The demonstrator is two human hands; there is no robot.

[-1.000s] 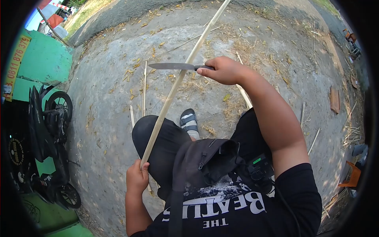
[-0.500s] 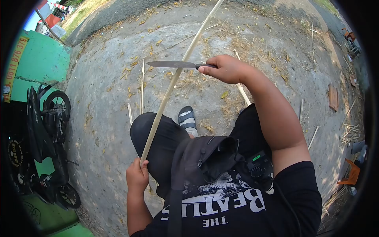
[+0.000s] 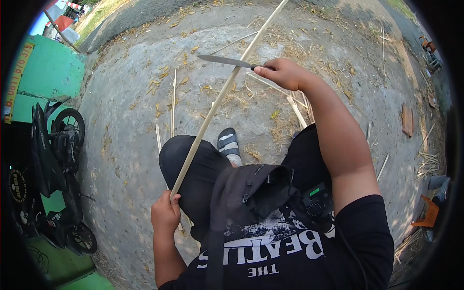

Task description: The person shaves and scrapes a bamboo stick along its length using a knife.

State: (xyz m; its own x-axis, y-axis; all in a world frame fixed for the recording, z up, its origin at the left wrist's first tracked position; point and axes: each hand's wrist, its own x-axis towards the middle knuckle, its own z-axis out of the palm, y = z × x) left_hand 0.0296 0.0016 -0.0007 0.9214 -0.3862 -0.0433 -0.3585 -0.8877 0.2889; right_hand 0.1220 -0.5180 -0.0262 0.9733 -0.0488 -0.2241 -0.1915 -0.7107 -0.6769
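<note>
A long pale bamboo strip slants from the lower left across my bent knee and runs off the top of the view. Its near end is gripped by my left hand, thumb on top. My right hand is closed round the dark handle of a knife. The blade points left and lies across the strip, touching it near the handle; I cannot tell whether it cuts into the wood. A sandal on my foot shows below the strip.
Loose bamboo strips lie on the concrete ground among dry leaves and shavings. A motorcycle stands at the left by a green wall. A brick and an orange crate are at the right.
My right hand and the knife have moved forward and slightly right along the strip, the blade tilting. The strip's far end has swung right. My left hand has shifted slightly left.
</note>
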